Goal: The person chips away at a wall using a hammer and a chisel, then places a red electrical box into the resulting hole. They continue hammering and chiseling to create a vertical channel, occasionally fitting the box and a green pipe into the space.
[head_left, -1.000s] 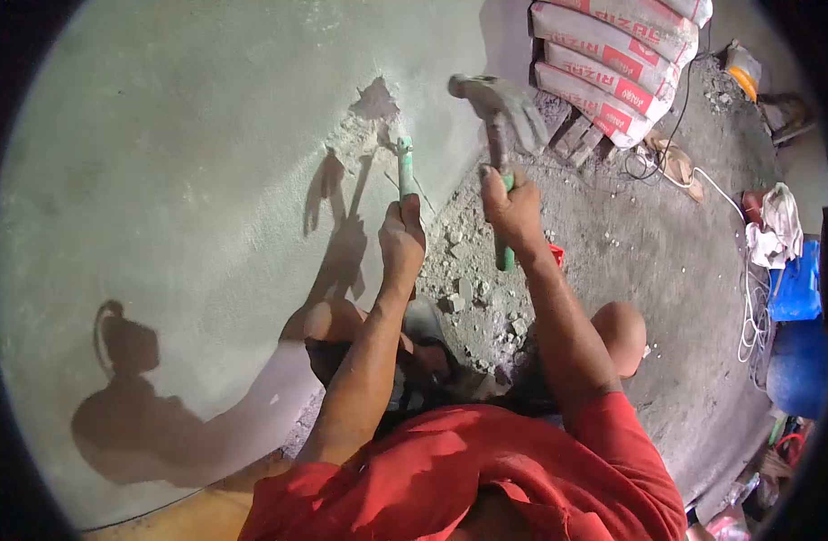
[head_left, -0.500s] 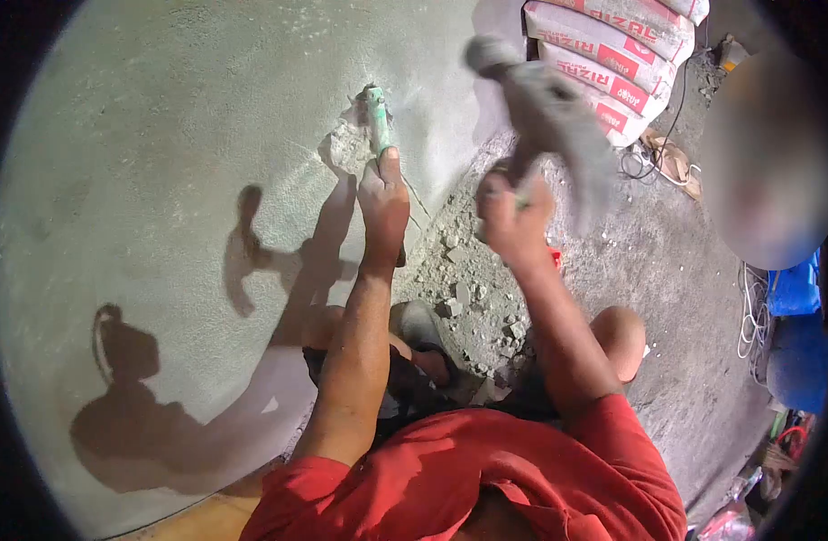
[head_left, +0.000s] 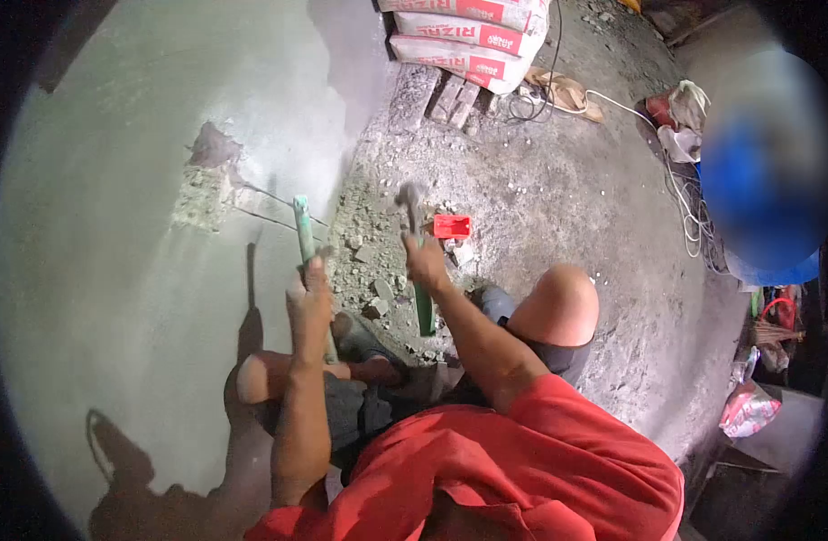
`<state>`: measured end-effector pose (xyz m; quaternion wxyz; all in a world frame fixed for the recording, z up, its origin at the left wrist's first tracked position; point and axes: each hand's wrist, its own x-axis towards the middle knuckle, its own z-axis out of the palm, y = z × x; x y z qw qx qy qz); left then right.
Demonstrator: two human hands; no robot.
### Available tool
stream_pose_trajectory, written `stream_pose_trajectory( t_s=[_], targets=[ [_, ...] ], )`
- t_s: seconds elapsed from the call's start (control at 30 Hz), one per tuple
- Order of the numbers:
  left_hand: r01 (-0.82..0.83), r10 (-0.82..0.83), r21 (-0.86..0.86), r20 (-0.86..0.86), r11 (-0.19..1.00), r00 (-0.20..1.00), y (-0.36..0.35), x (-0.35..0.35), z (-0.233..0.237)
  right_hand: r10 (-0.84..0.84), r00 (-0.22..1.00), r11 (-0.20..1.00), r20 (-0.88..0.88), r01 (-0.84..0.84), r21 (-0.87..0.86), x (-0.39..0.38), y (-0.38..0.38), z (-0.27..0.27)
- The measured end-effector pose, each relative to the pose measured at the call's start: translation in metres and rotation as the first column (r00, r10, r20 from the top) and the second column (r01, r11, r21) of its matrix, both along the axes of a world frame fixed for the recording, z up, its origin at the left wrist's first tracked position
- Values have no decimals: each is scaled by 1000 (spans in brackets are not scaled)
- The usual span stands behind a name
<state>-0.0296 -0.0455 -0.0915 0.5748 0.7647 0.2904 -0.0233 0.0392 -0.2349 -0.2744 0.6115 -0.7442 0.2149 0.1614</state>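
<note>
My left hand (head_left: 310, 298) is closed around a pale green, worn chisel (head_left: 303, 225), which points up and away from me beside the wall. Its upper end is apart from the chipped hollow (head_left: 202, 194) in the plastered wall (head_left: 98, 298). In my right hand (head_left: 426, 261) is a hammer (head_left: 412, 191), gripped by its handle near the head. The green lower end of the handle hangs below my fist. Just right of the hammer lies a small red box (head_left: 452, 225) on the rubble.
Broken concrete (head_left: 364, 252) litters the ground along the wall. Cement bags (head_left: 468, 45) are stacked at the top, near hollow blocks (head_left: 455, 101). White cable (head_left: 689, 207) runs down the right side, close to a blurred blue shape (head_left: 748, 180). My bent knee (head_left: 558, 302) is at the right.
The chisel has come away from the hollow, down and toward me. The hammer has dropped from its raised position to lower over the rubble. My view has turned to the right.
</note>
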Motion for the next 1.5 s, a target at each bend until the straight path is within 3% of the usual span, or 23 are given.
stream_pose_trajectory(
  t_s=[0.07, 0.13, 0.17, 0.2, 0.23, 0.27, 0.3, 0.33, 0.37, 0.4, 0.47, 0.6, 0.67, 0.7, 0.77, 0.8, 0.87, 0.93, 1.0, 1.13, 1.2, 1.4, 1.5],
  targets=[
    [131, -131, 79, -7, 988, 991, 8, 15, 23, 186, 968, 950, -168, -221, -220, -21, -5, -52],
    [346, -338, 245, -75, 906, 938, 15, 28, 51, 455, 853, 718, -257, -522, -461, -12, -21, -83],
    [340, -330, 251, -82, 906, 940, 18, 31, 47, 565, 759, 550, -324, -639, -537, -2, -35, -91],
    [420, -409, 247, -94, 873, 908, 23, 36, 45, 432, 857, 616, -281, -508, -602, 13, -51, -155],
    [486, -475, 256, -108, 836, 873, 31, 41, 45, 344, 916, 615, -205, -385, -689, 35, -66, -149],
    [466, -434, 213, -178, 859, 883, 33, 48, 44, 331, 938, 500, -104, -267, -824, 57, -81, -166],
    [432, -386, 171, -244, 886, 889, 31, 53, 40, 488, 837, 426, -248, -477, -769, 66, -91, -105],
    [430, -396, 216, -185, 877, 900, 32, 54, 35, 522, 813, 194, -259, -409, -892, 73, -106, -157],
    [434, -415, 254, -126, 864, 901, 35, 56, 30, 500, 813, 379, -300, -516, -768, 84, -109, -127],
    [406, -386, 271, -125, 873, 914, 38, 59, 33, 572, 794, 258, -206, -412, -874, 74, -109, -116],
    [518, -501, 249, -134, 818, 855, 40, 64, 42, 466, 845, 546, -262, -508, -666, 75, -118, -146],
    [520, -485, 282, -186, 807, 854, 48, 63, 40, 357, 898, 385, -259, -394, -835, 49, -92, -142],
    [522, -478, 338, -210, 783, 853, 52, 54, 42, 228, 924, 602, -307, -382, -701, 52, -91, -157],
    [518, -481, 341, -192, 785, 856, 55, 46, 42, 78, 981, 790, -175, -168, -590, 60, -79, -136],
    [393, -394, 342, -69, 854, 916, 66, 20, 46, -197, 977, 968, -78, 181, -176, 95, -56, -125],
    [392, -370, 253, -133, 884, 919, 73, 7, 54, -313, 949, 923, -27, 311, 225, 88, -14, -6],
    [327, -308, 217, -115, 920, 944, 78, -30, 77, -261, 951, 829, 166, 133, 543, 96, 19, 69],
    [255, -240, 178, -100, 950, 966, 87, -70, 91, -135, 972, 682, 193, -50, 729, 93, 51, 141],
    [282, -261, 251, -115, 926, 959, 96, -110, 95, 3, 958, 654, 287, -219, 724, 78, 86, 201],
    [245, -249, 240, -17, 939, 968, 109, -163, 62, 112, 958, 608, 263, -275, 745, 62, 148, 270],
    [123, -125, 94, 26, 988, 992, 108, -170, 52, 154, 954, 636, 256, -294, 714, 65, 167, 277],
    [74, -72, -30, 60, 997, 996, 103, -165, 69, 220, 949, 599, 226, -315, 736, 71, 172, 278],
    [57, -57, -7, 39, 998, 998, 101, -161, 76, 233, 942, 727, 240, -333, 601, 75, 169, 280]
  ],
)
